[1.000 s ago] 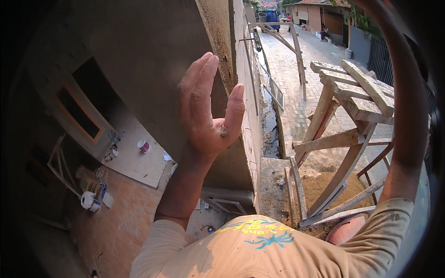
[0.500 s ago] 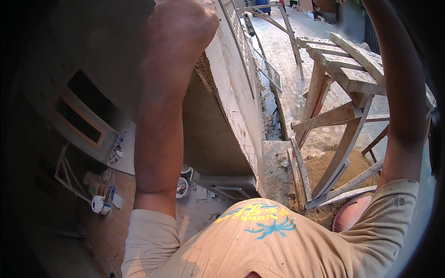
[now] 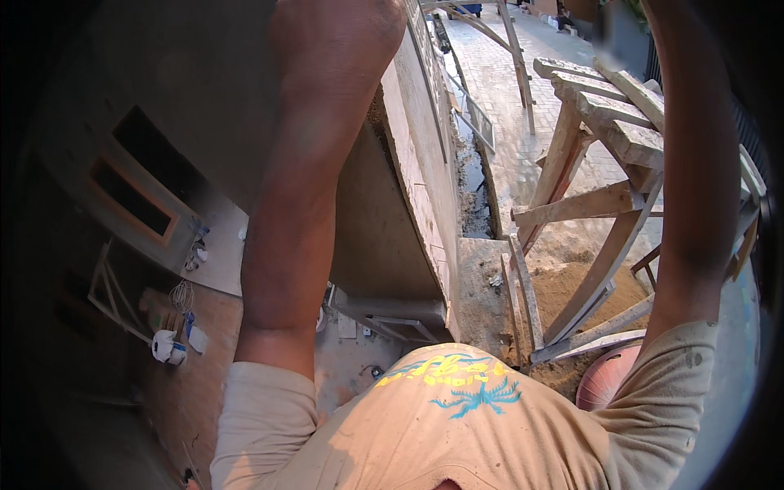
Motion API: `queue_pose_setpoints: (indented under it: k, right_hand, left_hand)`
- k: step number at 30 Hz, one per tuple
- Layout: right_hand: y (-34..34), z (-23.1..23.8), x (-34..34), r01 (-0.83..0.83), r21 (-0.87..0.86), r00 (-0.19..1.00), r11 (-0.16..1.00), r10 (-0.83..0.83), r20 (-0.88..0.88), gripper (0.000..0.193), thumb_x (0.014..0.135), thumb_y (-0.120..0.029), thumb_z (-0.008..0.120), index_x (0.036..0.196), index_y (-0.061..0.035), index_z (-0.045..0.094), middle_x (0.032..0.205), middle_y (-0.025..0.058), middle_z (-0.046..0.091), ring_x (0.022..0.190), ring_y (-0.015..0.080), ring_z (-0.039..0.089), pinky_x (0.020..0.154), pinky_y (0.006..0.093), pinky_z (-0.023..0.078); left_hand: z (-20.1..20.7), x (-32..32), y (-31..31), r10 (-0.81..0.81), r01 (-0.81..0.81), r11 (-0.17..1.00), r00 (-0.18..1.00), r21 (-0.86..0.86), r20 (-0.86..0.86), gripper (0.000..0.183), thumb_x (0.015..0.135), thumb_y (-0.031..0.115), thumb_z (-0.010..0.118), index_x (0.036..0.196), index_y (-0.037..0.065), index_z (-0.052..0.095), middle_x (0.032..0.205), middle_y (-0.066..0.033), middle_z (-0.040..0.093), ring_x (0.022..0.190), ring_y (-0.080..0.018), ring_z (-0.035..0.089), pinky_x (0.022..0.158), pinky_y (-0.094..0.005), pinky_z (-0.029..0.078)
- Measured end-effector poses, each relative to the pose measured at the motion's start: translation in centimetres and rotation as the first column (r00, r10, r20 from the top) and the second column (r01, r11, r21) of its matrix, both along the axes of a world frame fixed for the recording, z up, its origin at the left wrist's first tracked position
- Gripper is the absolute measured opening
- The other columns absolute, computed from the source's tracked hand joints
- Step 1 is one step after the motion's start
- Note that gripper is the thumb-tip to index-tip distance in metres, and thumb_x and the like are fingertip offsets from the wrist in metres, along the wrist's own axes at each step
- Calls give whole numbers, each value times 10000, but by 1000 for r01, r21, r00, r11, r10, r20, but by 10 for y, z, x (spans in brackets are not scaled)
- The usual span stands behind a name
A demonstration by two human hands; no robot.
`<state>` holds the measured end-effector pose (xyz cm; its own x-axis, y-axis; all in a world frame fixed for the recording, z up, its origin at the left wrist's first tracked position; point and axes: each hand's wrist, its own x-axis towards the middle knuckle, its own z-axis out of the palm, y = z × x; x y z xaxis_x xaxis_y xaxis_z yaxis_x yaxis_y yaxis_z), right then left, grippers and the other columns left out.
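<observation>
Looking straight down from height. Far left, well below: dim floor with a wooden window frame lying flat, a white sheet beside it, a coil of wire, white rolls and a thin timber frame. All small and shadowed, hard to identify further.

Left arm runs up from the beige sleeve to the top edge. Left hand is at the frame edge, seen only as a rounded back/knuckle mass; fingers not visible. Can't tell whether it's clenched or holding anything. It sits just beside the top of the wall, contact not discernible.

Wall: grey rendered block, narrow top edge running from near centre to far top, plaster face dropping away to the left. The arm covers part of that face.

Right of the wall: a wet trench along its foot, sand pile, paved yard beyond.

Rough timber scaffold right of centre, planks on top, braced legs going down to the sand. Reddish round tub near its base, half hidden by the shirt.

Right arm rises along the right edge, overlapping the scaffold; right hand is cut off above the frame, grip unknown.
</observation>
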<state>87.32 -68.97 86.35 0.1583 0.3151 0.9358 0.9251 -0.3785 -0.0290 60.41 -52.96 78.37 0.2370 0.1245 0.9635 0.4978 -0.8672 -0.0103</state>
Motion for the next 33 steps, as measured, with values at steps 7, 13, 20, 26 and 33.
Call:
queue_pose_setpoints:
  k: [7, 13, 20, 26, 33]
  right_hand:
    - [-28, -186, -80, -458, 385, 487, 801, 589, -645, 287, 997, -238, 726, 1138, -14, 616, 769, 10, 575, 572, 66, 567, 497, 230, 476]
    - [-17, -332, -127, -411, 238, 115, 880, 309, -944, 249, 903, -107, 747, 1095, 9, 639, 741, 14, 593, 528, 58, 522, 439, 270, 401]
    - [-3, -356, -111, -624, 39, -53, 780, 8, -999, 305, 898, -126, 721, 1139, 46, 646, 776, 47, 610, 520, 116, 593, 430, 310, 458]
    - [23, -305, -119, -788, -7, -78, 616, -111, -991, 293, 916, -155, 692, 1101, 69, 654, 762, 39, 605, 533, 124, 604, 433, 321, 484]
    - [16, -269, -114, -749, -287, 152, 597, -266, -952, 446, 919, -149, 687, 1282, 101, 617, 758, 68, 623, 589, 148, 645, 469, 330, 520]
  left_hand:
    - [-22, 31, 25, 69, -69, 997, 998, -33, 5, 225, 936, 175, 625, 1010, -37, 643, 874, -297, 721, 875, -458, 736, 776, -531, 603]
    - [-12, 22, 20, 112, -113, 994, 992, 2, 54, 251, 949, 194, 622, 1044, -38, 634, 853, -281, 727, 859, -443, 744, 761, -519, 610]
    - [-15, 29, 22, 164, -165, 986, 984, 7, 76, 282, 965, 216, 618, 1085, -39, 624, 829, -262, 733, 840, -426, 754, 743, -505, 618]
    - [4, 4, 10, 283, -282, 958, 959, -43, 23, 279, 987, 213, 599, 1102, -41, 603, 820, -237, 742, 823, -414, 758, 733, -492, 623]
    - [-6, 17, 14, 174, -172, 978, 985, -116, 10, 290, 995, 229, 602, 1098, -42, 597, 872, -260, 741, 891, -428, 753, 781, -496, 619]
